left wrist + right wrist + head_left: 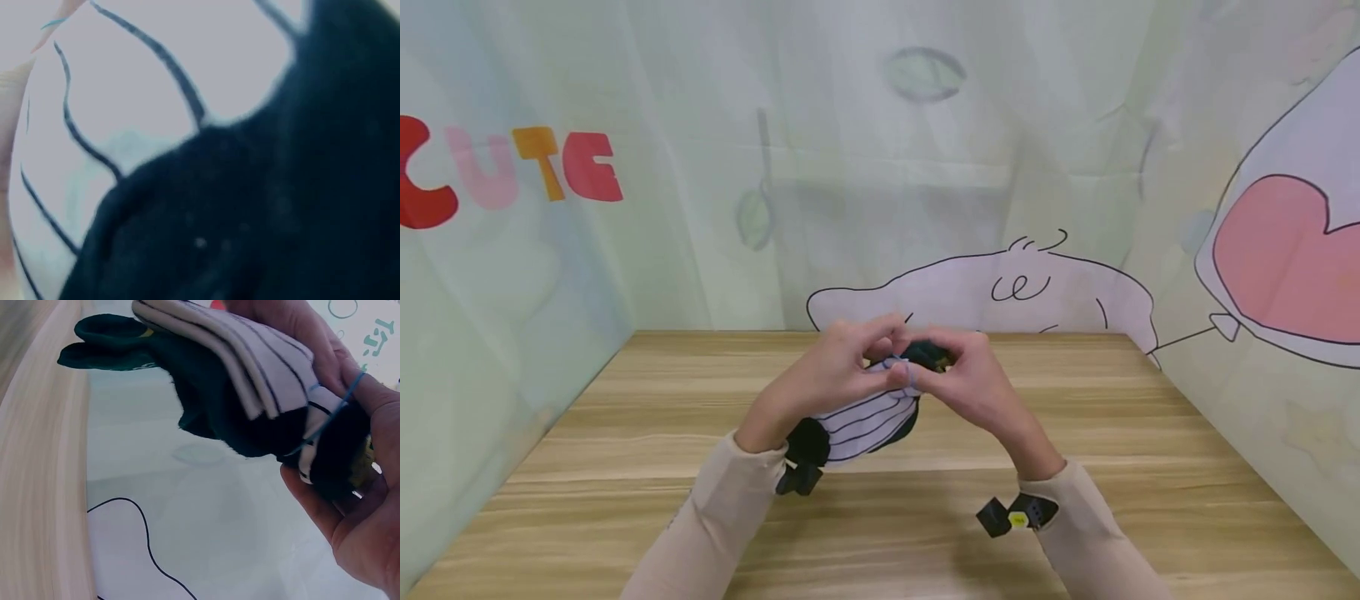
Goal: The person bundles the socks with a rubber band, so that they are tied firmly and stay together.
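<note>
Both hands hold a bundle of dark green socks (868, 425) with white, dark-striped parts, raised over the table. A thin blue rubber band (337, 412) passes across the bundle near its gathered end. In the head view the left hand (823, 371) grips the bundle from the left, thumb close to the band. From the right, the right hand (977, 383) curls its fingers round the gathered end, its thumb meeting the left thumb. Striped and dark sock fabric (250, 200) fills most of the left wrist view. Folded dark ends (112, 340) stick out in the right wrist view.
Below the hands lies a wood-grain table (880, 533). Pale printed curtains (700, 208) stand at its back and sides, bearing coloured letters on the left and a heart balloon drawing on the right. A small black device (1030, 510) sits at the right wrist.
</note>
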`<state>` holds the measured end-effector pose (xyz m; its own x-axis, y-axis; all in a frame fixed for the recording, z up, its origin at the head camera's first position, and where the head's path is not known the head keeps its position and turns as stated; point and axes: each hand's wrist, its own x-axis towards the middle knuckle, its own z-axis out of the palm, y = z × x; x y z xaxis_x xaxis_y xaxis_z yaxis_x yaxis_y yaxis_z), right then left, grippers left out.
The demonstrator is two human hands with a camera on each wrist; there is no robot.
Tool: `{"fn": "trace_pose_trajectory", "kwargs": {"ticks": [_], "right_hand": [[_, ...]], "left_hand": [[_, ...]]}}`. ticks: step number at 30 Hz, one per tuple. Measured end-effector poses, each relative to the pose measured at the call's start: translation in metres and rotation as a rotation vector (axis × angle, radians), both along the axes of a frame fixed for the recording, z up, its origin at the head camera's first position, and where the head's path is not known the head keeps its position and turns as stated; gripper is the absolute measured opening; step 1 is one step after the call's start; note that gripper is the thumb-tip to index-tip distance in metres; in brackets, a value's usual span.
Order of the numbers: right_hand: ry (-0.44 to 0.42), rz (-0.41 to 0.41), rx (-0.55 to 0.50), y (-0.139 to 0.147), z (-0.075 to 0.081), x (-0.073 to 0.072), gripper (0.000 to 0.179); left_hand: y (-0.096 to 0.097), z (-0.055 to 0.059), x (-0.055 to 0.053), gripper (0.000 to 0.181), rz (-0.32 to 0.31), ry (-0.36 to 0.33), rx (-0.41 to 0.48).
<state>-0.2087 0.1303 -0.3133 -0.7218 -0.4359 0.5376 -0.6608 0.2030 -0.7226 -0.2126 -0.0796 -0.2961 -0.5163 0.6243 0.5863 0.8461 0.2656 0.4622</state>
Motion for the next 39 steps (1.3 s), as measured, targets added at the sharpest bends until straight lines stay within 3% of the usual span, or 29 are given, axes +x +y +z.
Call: {"fn": "trace_pose_trajectory", "kwargs": {"ticks": [3, 8, 14, 22, 28, 34, 39], "right_hand": [[-0.019, -0.004, -0.019, 0.002, 0.001, -0.001, 0.018], [-0.053, 0.016, -0.03, 0.004, 0.001, -0.003, 0.013], [-0.116, 0.046, -0.068, 0.007, 0.002, -0.007, 0.012], [-0.082, 0.03, -0.052, 0.01, 0.005, -0.007, 0.009], [-0.062, -0.008, -0.042, 0.012, 0.007, -0.008, 0.01], [-0.022, 0.014, -0.061, 0.013, 0.005, -0.011, 0.011], [-0.008, 0.013, -0.013, 0.019, 0.007, -0.012, 0.012]], "left_hand": [[0.0, -0.001, -0.001, 0.024, 0.023, 0.026, -0.018], [0.001, -0.002, -0.001, 0.021, 0.05, 0.079, -0.036], [0.0, -0.002, -0.002, 0.026, 0.037, 0.011, 0.005], [-0.002, -0.001, -0.002, 0.037, 0.028, 0.005, 0.035], [-0.003, 0.001, -0.001, 0.04, 0.054, 0.022, 0.008], [-0.004, 0.003, -0.001, 0.041, 0.06, 0.029, -0.008], [-0.006, 0.003, -0.002, 0.037, 0.055, 0.045, -0.019]]}}
